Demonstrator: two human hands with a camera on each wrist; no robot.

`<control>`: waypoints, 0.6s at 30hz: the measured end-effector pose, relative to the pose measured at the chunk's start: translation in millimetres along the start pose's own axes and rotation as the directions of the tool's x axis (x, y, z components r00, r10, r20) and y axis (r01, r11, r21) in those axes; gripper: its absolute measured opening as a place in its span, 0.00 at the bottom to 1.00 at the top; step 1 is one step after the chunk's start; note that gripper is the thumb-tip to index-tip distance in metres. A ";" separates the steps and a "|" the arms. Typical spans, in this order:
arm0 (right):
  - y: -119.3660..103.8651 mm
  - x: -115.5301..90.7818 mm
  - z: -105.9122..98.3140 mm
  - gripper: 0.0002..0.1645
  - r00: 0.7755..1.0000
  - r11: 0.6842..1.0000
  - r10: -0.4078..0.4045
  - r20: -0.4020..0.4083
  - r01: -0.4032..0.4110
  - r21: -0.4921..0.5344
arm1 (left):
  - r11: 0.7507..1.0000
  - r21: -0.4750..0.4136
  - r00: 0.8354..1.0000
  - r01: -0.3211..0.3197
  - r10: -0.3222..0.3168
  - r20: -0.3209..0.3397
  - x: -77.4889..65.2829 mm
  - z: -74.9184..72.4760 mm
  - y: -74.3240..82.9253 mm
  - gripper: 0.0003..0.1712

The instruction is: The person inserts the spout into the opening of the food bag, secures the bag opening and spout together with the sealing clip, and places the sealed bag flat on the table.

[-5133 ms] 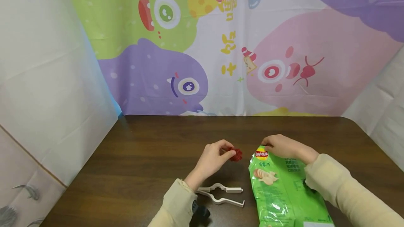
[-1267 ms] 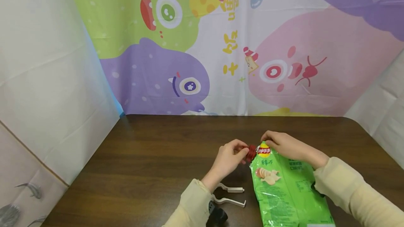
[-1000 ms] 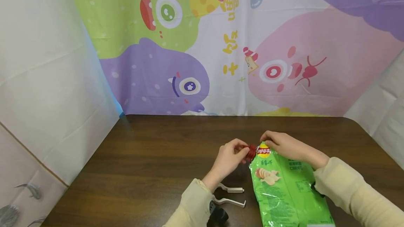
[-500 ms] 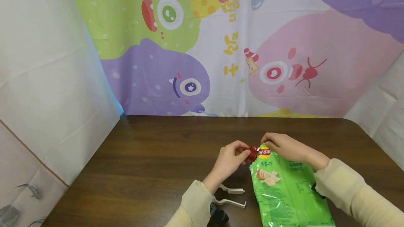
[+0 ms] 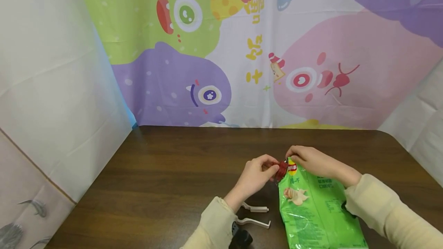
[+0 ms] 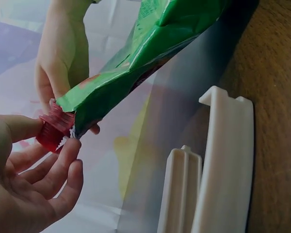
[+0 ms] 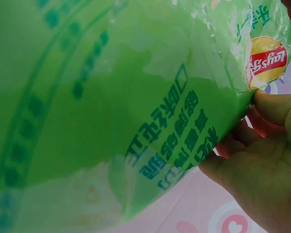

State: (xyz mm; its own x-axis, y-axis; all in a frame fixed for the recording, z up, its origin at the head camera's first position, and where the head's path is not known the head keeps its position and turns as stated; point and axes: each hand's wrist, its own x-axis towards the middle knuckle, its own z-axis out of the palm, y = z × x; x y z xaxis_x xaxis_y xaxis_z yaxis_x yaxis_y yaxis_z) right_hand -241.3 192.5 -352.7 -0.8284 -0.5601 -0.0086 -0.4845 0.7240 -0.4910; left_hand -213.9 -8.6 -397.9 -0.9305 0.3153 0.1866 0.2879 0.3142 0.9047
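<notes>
A green bag (image 5: pixel 318 206) is laid on the tabletop (image 5: pixel 173 164) right of the middle, its lower end cut off by the view at the near edge. Its long axis is aimed at the far edge, with the far end leaned slightly left. At its far left corner, a red threaded piece (image 5: pixel 282 170) is pinched between thumb and fingers of the left hand (image 5: pixel 255 172), the nearer one to it. The bag's corner is touched by the piece, just to the right of that hand's fingertips; whether it is passed through cannot be told. The bag's top edge, just beside, is gripped by the right hand (image 5: pixel 315 160).

A white clip (image 5: pixel 254 223) is placed closer to the near edge, left of the bag, its arms spread and partly hidden by the left sleeve (image 5: pixel 218 218).

"Lay's" can be read, upside down, on the yellow and red logo (image 7: pixel 267 60). Dark green Chinese characters (image 7: pixel 184 121) are printed on the bag, "口味" among them; smaller print is too blurred to be read.
</notes>
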 end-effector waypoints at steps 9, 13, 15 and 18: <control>-1.0 0.1 1.1 0.09 1.000 1.000 -0.003 -0.001 0.003 -0.009 | 1.000 0.011 1.000 0.009 -0.009 0.010 -3.7 2.7 -3.4 0.08; -2.1 -0.4 -0.3 0.09 1.000 1.000 -0.023 -0.006 0.022 -0.018 | 1.000 0.008 1.000 0.015 -0.015 0.013 -4.3 3.0 -2.7 0.08; -2.3 -0.3 -0.7 0.10 1.000 0.999 -0.026 -0.009 0.026 -0.026 | 1.000 0.010 1.000 0.024 -0.024 0.015 -4.5 3.6 -3.5 0.08; -2.3 -0.3 -0.9 0.10 1.000 0.999 -0.024 -0.019 0.024 -0.037 | 0.999 0.012 0.999 0.031 -0.031 0.023 -4.9 4.4 -5.0 0.08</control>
State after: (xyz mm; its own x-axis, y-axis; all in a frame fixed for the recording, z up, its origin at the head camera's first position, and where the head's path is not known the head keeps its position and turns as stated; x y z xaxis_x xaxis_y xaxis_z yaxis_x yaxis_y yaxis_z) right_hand -240.1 191.4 -350.8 -0.8215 -0.5699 0.0196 -0.5139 0.7251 -0.4585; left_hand -209.8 -7.8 -405.1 -0.9336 0.3257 0.1497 0.2618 0.3345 0.9053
